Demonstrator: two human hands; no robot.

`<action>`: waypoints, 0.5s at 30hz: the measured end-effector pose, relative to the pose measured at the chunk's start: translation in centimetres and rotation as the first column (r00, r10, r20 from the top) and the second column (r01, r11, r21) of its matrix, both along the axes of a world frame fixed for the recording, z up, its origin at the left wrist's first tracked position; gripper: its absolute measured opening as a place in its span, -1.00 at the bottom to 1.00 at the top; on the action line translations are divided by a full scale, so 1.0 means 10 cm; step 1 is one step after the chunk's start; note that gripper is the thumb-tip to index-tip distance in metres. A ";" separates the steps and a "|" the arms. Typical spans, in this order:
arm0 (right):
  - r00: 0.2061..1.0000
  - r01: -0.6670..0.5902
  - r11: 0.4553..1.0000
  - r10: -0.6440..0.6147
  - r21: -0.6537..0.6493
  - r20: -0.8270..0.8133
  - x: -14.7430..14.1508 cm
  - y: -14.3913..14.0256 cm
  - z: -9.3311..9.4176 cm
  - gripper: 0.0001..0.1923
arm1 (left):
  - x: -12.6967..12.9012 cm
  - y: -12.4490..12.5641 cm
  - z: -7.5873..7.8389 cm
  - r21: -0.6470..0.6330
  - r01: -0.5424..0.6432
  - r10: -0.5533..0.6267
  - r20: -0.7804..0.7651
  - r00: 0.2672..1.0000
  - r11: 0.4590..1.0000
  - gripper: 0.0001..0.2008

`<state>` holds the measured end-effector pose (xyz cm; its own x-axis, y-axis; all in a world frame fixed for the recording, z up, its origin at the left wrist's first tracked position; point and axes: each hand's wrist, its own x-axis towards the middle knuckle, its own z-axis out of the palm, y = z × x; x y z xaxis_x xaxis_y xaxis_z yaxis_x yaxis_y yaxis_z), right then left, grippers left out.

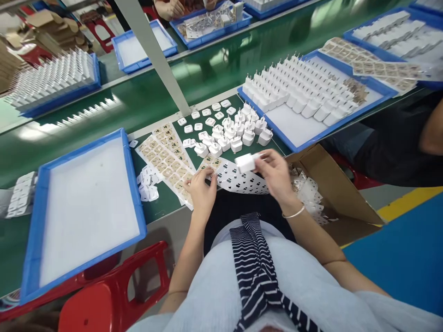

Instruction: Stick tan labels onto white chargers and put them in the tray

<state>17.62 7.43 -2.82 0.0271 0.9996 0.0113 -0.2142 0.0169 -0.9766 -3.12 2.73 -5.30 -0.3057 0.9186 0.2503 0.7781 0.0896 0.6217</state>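
My right hand (276, 177) grips a white charger plug (245, 163), held above a partly used sticker sheet (238, 175) at the table's front edge. At that sheet's left end, my left hand (202, 191) has thumb and fingertips pinched together on the sheet; whether a loose sticker is also between them is too small to tell. More sticker sheets (164, 159) with tan pieces lie left of it. Several white charger plugs (236, 144) stand grouped beyond my hands, and small white covers (209, 121) are spread behind them. A little pile of white pieces (148, 182) lies to the left.
A blue tray (133, 184) with a white base stands at left. Another blue tray (294, 148) with rows of plugs is at right. An open cardboard box (353, 207) holds scraps beside my right arm. A metal post (155, 60) rises behind, and a red stool (86, 304) stands lower left.
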 end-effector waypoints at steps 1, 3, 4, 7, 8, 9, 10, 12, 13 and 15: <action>0.997 -0.068 0.997 0.067 -0.023 -0.043 -0.16 -0.02 -0.07 -0.69 | -0.01 0.01 0.01 -0.013 -0.004 0.005 0.022 1.000 1.000 -0.94; 0.979 -0.184 0.982 0.181 -0.031 -0.092 -0.41 0.03 -0.19 -0.63 | -0.03 0.02 0.01 -0.024 -0.013 0.014 0.035 0.999 1.000 -0.92; 0.970 -0.225 0.974 0.222 -0.024 -0.101 -0.50 0.08 -0.23 -0.60 | -0.03 0.03 0.02 -0.023 -0.017 0.018 0.031 0.999 1.000 -0.92; 0.941 -0.309 0.950 0.300 -0.041 -0.156 -0.61 0.24 -0.34 -0.53 | -0.04 0.03 0.04 -0.017 -0.016 0.017 0.050 0.999 1.000 -0.96; 0.935 -0.320 0.946 0.305 -0.055 -0.182 -0.61 0.28 -0.36 -0.52 | -0.05 0.04 0.05 -0.019 -0.004 0.006 0.084 0.996 1.000 -0.97; 0.931 -0.325 0.943 0.307 -0.067 -0.200 -0.61 0.31 -0.38 -0.51 | -0.07 0.04 0.06 -0.022 0.013 -0.011 0.128 0.992 1.000 -0.98; 0.927 -0.330 0.941 0.309 -0.076 -0.212 -0.60 0.33 -0.40 -0.51 | -0.10 0.05 0.06 -0.026 0.031 -0.027 0.173 0.985 0.999 -0.96; 0.920 -0.346 0.934 0.319 -0.089 -0.230 -0.58 0.34 -0.42 -0.52 | -0.15 0.07 0.07 -0.031 0.054 -0.045 0.240 0.970 0.998 -0.92; 0.917 -0.351 0.932 0.320 -0.097 -0.238 -0.57 0.34 -0.43 -0.53 | -0.18 0.08 0.06 -0.034 0.057 -0.047 0.256 0.965 0.998 -0.90; 0.913 -0.352 0.928 0.313 -0.119 -0.261 -0.55 0.34 -0.44 -0.55 | -0.21 0.10 0.05 -0.039 0.051 -0.039 0.264 0.964 0.998 -0.88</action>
<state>12.13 10.87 -7.20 -0.3252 0.9386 -0.1149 -0.4020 -0.2472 -0.8817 -5.26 3.76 -4.80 -0.3130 0.9416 0.1244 0.5918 0.0909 0.8010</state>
